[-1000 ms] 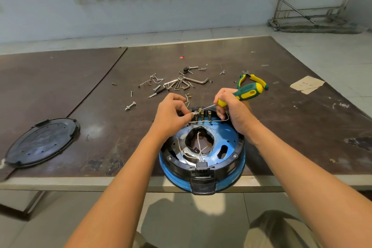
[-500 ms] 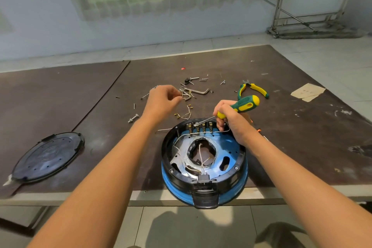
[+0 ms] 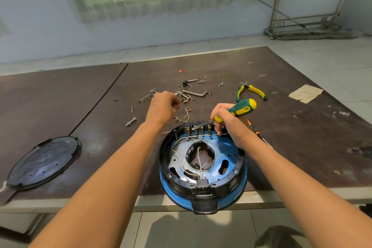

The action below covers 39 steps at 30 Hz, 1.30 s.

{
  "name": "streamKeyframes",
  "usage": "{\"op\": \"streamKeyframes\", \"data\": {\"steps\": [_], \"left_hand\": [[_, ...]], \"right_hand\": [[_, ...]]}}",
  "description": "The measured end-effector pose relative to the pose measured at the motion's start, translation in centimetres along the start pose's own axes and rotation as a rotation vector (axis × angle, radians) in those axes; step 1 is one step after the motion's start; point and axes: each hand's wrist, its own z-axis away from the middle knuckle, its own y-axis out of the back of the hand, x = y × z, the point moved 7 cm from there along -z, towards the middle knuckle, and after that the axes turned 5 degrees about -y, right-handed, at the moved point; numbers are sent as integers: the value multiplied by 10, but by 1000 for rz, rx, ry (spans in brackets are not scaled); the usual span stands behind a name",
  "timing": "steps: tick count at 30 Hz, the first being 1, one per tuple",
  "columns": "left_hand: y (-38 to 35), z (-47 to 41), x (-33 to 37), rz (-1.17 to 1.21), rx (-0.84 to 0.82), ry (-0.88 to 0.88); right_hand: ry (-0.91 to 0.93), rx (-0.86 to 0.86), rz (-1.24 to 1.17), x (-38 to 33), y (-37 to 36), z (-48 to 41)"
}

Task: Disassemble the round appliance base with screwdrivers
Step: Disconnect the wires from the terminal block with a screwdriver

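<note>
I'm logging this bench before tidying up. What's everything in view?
table: one, brown, centre
base: one, blue and black, table's near edge, overhanging
screwdriver: one, green and yellow, tip at base's terminals
small screwdriver: one, orange and black, right of base
hardware: many screws and a hex key, silver, beyond base
bolt: one, silver, left of base
pliers: one, green and yellow, right of hardware
cover: one, black, table's left
paper: one, tan, table's right
rack: one, metal, floor, far right
left hand: one, over hardware, fingers curled
right hand: one, grips screwdriver
</note>
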Motion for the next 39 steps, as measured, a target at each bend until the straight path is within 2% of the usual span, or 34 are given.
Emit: {"op": "streamKeyframes", "data": {"steps": [11, 17, 21, 25, 31, 35, 39], "left_hand": [[-22, 33, 27, 84, -109, -19], [-34, 57, 31, -4, -203, -2], [-46, 69, 44, -91, -248, -81], [-47, 70, 56, -45, -254, -135], [-55, 71, 58, -70, -278, -182], [-58, 69, 59, -66, -297, -185], [-62, 69, 56, -86, -299, -189]], "right_hand": [[-2, 21, 18, -3, 1, 3], [9, 65, -17, -6, 4, 5], [61, 173, -43, -11, 12, 11], [157, 235, 82, -25, 24, 21], [161, 98, 216, -25, 30, 45], [129, 79, 305, -14, 30, 49], [177, 120, 369, -12, 26, 55]]}}
